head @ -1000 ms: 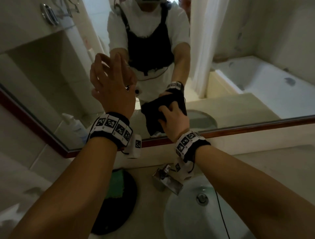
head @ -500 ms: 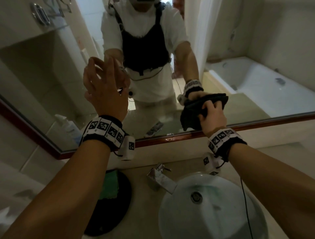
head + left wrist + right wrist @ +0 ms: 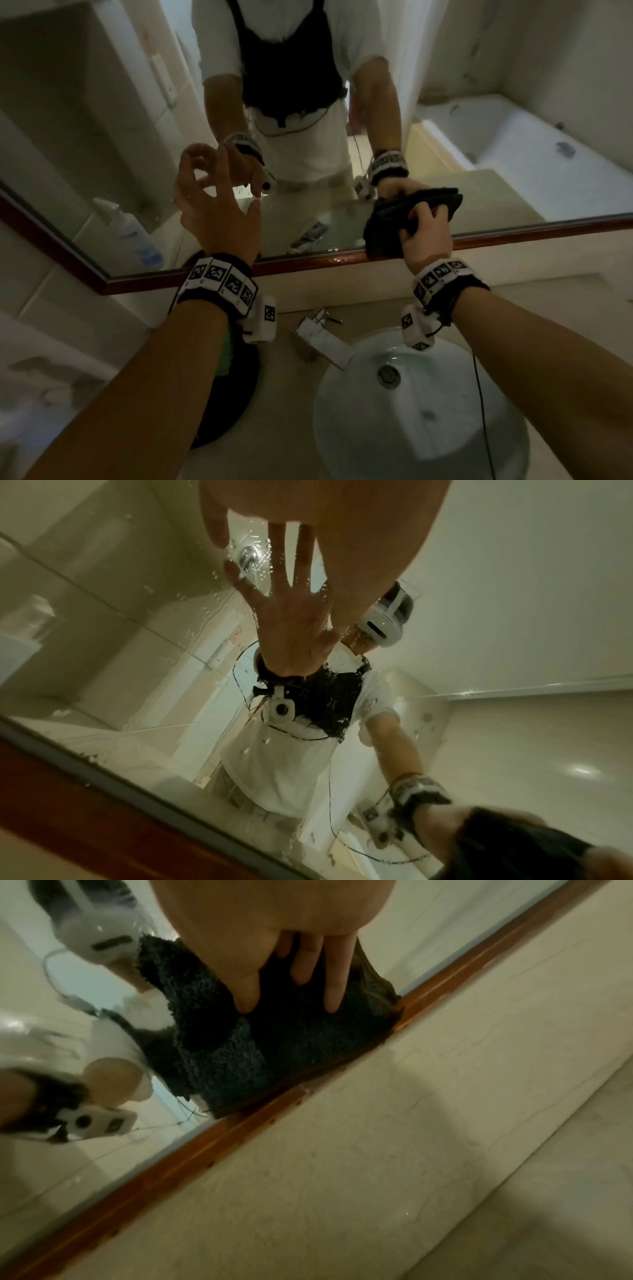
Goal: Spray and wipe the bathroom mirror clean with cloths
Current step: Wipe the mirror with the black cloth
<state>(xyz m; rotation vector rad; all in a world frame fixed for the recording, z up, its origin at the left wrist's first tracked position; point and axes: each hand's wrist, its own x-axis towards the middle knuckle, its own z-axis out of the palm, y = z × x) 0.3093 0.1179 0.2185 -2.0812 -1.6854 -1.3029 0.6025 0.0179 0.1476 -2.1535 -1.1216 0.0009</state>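
Observation:
The mirror [image 3: 308,219] has a red-brown wooden frame [image 3: 513,233], and water drops dot its glass [image 3: 192,631]. My right hand [image 3: 424,236] holds a wadded dark cloth [image 3: 383,233] and presses it on the glass at the bottom edge, right of centre. In the right wrist view its fingers [image 3: 332,988] lie over the dark cloth [image 3: 274,1047], which overlaps the frame [image 3: 171,1158]. My left hand [image 3: 212,205] is raised before the mirror's left part, empty, with fingers loosely spread. Its fingers [image 3: 217,526] hover close to the glass; whether they touch it I cannot tell.
Below the mirror a chrome faucet [image 3: 322,335] stands over a round white basin [image 3: 421,428]. A black round tray [image 3: 239,387] with a green cloth [image 3: 224,356] sits on the counter under my left forearm. A pump bottle [image 3: 130,233] shows as a reflection at the left.
My right hand has slid the dark cloth to the right along the mirror's bottom edge. The left hand has stayed raised at the left, dropping a little lower against the glass.

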